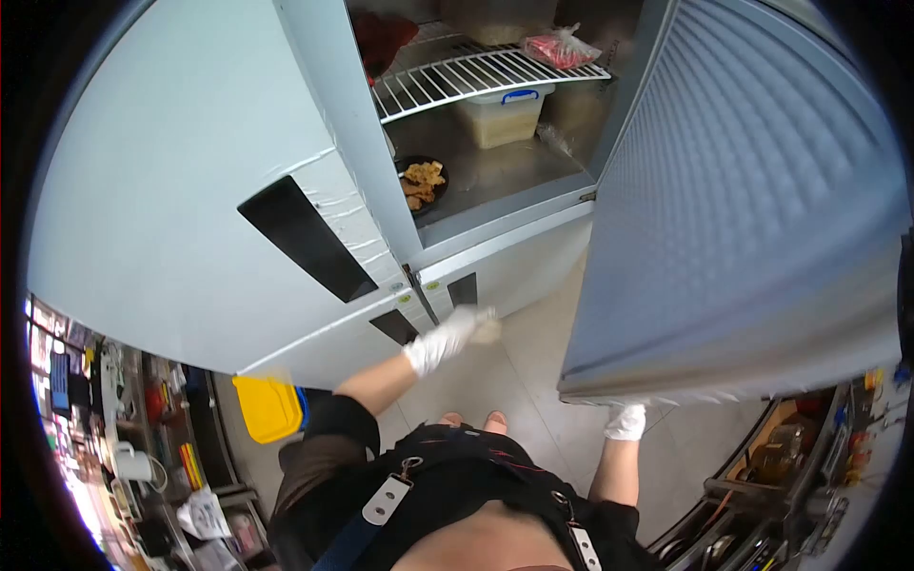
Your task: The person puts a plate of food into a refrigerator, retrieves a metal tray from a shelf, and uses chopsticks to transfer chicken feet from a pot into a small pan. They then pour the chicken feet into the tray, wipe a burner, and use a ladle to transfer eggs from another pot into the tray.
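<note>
Door (733, 238), standing open right of the fridge cavity (500, 179), is met at its near edge by the right hand (625, 422), fingers hidden so grip can't be told, and should be kept steady, with the blurred left hand (444, 343), grip also unreadable, kept clear.

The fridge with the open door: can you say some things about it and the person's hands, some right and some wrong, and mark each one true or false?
1. The plastic tub below the wire shelf has a blue clip. True.
2. Both hands are bare. False: the left hand and right hand are gloved in white.
3. The right hand is at the open fridge door's bottom edge. True.
4. The tied plastic bag lies on the floor. False: it is on the wire shelf.
</note>
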### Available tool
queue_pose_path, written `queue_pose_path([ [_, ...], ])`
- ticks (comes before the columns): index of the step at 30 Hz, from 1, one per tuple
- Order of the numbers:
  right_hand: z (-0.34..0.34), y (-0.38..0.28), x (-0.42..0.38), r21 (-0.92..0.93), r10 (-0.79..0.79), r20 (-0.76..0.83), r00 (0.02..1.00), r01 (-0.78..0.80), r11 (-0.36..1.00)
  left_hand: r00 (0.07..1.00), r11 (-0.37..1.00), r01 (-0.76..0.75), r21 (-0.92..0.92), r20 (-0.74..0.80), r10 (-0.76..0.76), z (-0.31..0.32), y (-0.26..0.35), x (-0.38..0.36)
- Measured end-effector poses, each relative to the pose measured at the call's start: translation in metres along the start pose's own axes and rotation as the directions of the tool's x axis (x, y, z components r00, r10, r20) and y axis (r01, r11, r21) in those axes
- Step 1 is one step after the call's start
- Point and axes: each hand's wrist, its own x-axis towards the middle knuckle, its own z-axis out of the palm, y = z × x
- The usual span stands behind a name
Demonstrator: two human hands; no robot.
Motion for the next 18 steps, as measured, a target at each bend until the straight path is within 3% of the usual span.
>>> queue_pose_path([
  [2,0.043,0.009,-0.018,0.009,0.056,0.042,0.998,-0.056,0.998,0.998,0.983,0.047,0.178,0.035,-0.054,-0.014,-0.018,-0.043],
  [5,0.123,0.045,-0.001,0.028,0.074,0.112,0.991,-0.077,0.997,0.996,0.986,0.067,0.152,-0.067,-0.058,-0.05,-0.026,-0.089],
  [8,0.188,0.115,0.056,0.004,-0.118,0.099,0.988,0.118,0.993,0.984,0.996,-0.006,0.094,-0.177,0.022,-0.103,-0.026,-0.126],
  [9,0.213,0.121,0.057,-0.087,-0.165,0.08,0.983,0.171,0.981,0.98,0.994,-0.049,0.093,-0.188,0.066,-0.122,-0.023,-0.136],
  [10,0.229,0.113,0.052,-0.3,-0.165,0.146,0.975,0.202,0.932,0.974,0.992,-0.093,0.09,-0.196,0.109,-0.132,-0.02,-0.144],
  [11,0.239,0.105,0.056,-0.325,-0.273,0.216,0.938,0.332,0.886,0.965,0.982,-0.126,0.144,-0.213,0.155,-0.131,-0.012,-0.147],
  [12,0.25,0.115,0.082,-0.38,-0.282,0.251,0.926,0.362,0.851,0.952,0.968,-0.163,0.192,-0.225,0.206,-0.13,-0.004,-0.151],
  [13,0.254,0.124,0.106,-0.486,-0.441,0.394,0.806,0.59,0.645,0.946,0.961,-0.187,0.205,-0.225,0.232,-0.131,0.004,-0.151],
  [15,0.264,0.114,0.093,-0.256,-0.265,0.248,0.932,0.327,0.91,0.933,0.961,-0.209,0.18,-0.257,0.251,-0.138,0.004,-0.142],
  [17,0.257,0.112,0.092,-0.229,-0.245,0.255,0.936,0.304,0.925,0.938,0.961,-0.194,0.197,-0.248,0.241,-0.136,0.014,-0.132],
  [18,0.243,0.114,0.095,-0.198,-0.177,0.343,0.922,0.255,0.947,0.939,0.961,-0.19,0.2,-0.25,0.237,-0.134,0.02,-0.126],
])
